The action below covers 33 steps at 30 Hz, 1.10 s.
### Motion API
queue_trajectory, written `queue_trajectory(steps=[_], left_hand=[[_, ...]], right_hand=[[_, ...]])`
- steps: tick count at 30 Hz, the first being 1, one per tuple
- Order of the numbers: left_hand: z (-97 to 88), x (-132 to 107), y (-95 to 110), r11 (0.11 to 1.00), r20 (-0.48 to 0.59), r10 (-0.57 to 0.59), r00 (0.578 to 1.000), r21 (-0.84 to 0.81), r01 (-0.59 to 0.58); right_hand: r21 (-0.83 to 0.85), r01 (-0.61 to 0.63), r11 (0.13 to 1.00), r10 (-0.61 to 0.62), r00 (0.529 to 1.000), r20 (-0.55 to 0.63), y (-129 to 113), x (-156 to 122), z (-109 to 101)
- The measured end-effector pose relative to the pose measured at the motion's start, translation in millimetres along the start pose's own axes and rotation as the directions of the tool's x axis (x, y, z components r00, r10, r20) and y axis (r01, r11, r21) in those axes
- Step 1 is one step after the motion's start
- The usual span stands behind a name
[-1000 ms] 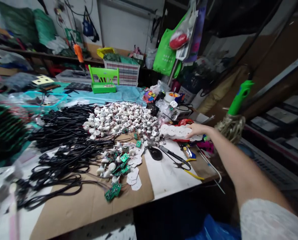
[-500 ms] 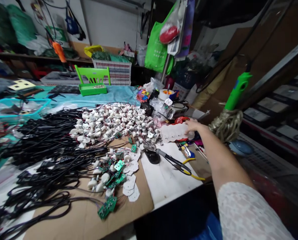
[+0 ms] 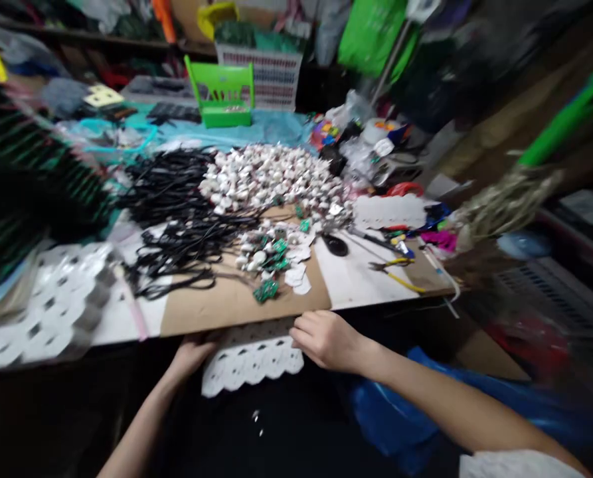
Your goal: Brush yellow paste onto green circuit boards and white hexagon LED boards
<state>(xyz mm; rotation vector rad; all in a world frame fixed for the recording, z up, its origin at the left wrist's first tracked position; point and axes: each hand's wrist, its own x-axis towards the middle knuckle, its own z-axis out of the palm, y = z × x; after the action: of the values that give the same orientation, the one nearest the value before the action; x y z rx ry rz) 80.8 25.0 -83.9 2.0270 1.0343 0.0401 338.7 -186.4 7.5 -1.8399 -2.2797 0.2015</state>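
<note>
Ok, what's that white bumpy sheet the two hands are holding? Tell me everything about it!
The white sheet is thin and flat, and looks like card or plastic, though it is blurred. It seems made of rows of joined round pieces, so its lower edge is scalloped. It lies crosswise at the front edge of the table. The left hand grips its left end and the right hand curls over its upper right corner.

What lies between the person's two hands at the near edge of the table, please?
A white scalloped sheet spans the gap, touched by the left hand and the right hand at its ends; the head view shows it.
</note>
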Motion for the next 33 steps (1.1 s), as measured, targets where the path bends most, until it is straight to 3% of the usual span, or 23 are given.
queue_trajectory(steps=[2, 4, 8, 10, 16, 19, 22, 24, 27, 29, 33], left_hand=[[2.8, -14, -14, 0.997, 0.067, 0.02, 0.998, 0.068, -0.025], [3.9, -19, -17, 0.986, 0.134, 0.046, 0.99, 0.152, -0.067], [4.0, -23, -7, 0.953, 0.193, 0.102, 0.976, 0.261, -0.152], [4.1, -25, -4, 0.942, 0.178, 0.151, 0.972, 0.273, -0.196], [1.8, -36, -6, 0.932, 0.139, 0.219, 0.966, 0.265, -0.249], [-8.4, -56, 3, 0.926, 0.149, 0.232, 0.961, 0.268, -0.265], [-22.6, -85, 22, 0.865, 0.194, 0.342, 0.919, 0.318, -0.389], [-28.2, -101, 35, 0.801, 0.258, 0.388, 0.885, 0.38, -0.462], [-25.1, -111, 47, 0.751, 0.358, 0.345, 0.867, 0.449, -0.484], [-18.0, -107, 50, 0.745, 0.369, 0.301, 0.879, 0.485, -0.459], [-7.8, -85, 48, 0.728, 0.314, 0.25, 0.916, 0.563, -0.392]], right_hand=[[0.058, -0.038, 0.998, 0.037, 0.999, 0.029, -27, 6, 40], [0.077, -0.141, 0.987, 0.135, 0.988, 0.081, -38, 15, 68], [-0.001, -0.359, 0.934, 0.342, 0.888, 0.306, -44, 36, 91], [-0.025, -0.396, 0.918, 0.38, 0.858, 0.346, -47, 43, 91], [0.046, -0.31, 0.949, 0.281, 0.907, 0.314, -65, 46, 80], [0.112, -0.293, 0.95, 0.265, 0.94, 0.214, -76, 41, 66], [0.181, -0.238, 0.954, 0.21, 0.964, 0.161, -86, 31, 45], [0.211, -0.215, 0.954, 0.168, 0.96, 0.222, -88, 23, 33], [0.169, -0.221, 0.96, 0.14, 0.909, 0.393, -87, 15, 23], [0.111, -0.224, 0.968, 0.154, 0.883, 0.443, -83, 16, 23], [0.045, -0.227, 0.973, 0.184, 0.875, 0.447, -71, 30, 30]])
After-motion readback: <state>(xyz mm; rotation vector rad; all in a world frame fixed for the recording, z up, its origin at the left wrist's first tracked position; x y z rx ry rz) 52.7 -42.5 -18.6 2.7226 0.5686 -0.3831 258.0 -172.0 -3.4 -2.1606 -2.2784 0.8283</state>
